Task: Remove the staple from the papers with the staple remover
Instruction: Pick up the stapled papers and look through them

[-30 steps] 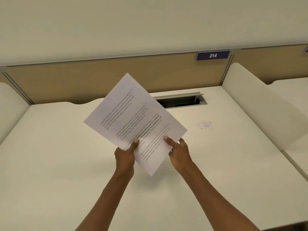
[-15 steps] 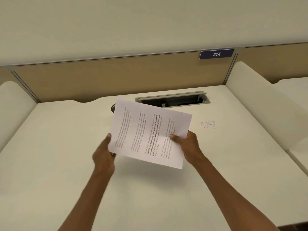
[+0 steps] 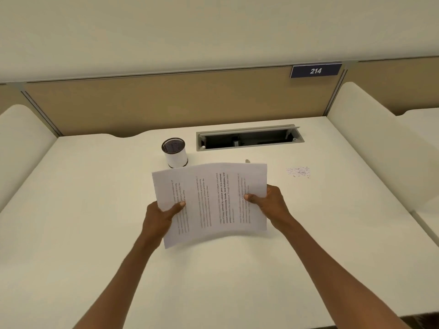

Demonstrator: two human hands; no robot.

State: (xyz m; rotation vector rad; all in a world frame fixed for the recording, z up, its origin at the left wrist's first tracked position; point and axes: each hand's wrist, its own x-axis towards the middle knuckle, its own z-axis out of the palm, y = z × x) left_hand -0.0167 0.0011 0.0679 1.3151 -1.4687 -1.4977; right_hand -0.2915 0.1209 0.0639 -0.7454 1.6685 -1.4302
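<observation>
1. At seven o'clock of the sheets, my left hand (image 3: 158, 218) pinches their near-left edge, thumb on top.
2. Between my hands, the white printed papers (image 3: 210, 203) hang bowed above the cream desk (image 3: 95, 210), text running sideways; I cannot see any staple.
3. At three o'clock, my right hand (image 3: 268, 205) grips the right edge, thumb on the page.
4. Beyond, at eleven o'clock, stands a white cylindrical cup with black mesh top (image 3: 175, 153); at two o'clock lie small scattered specks (image 3: 298, 172).
</observation>
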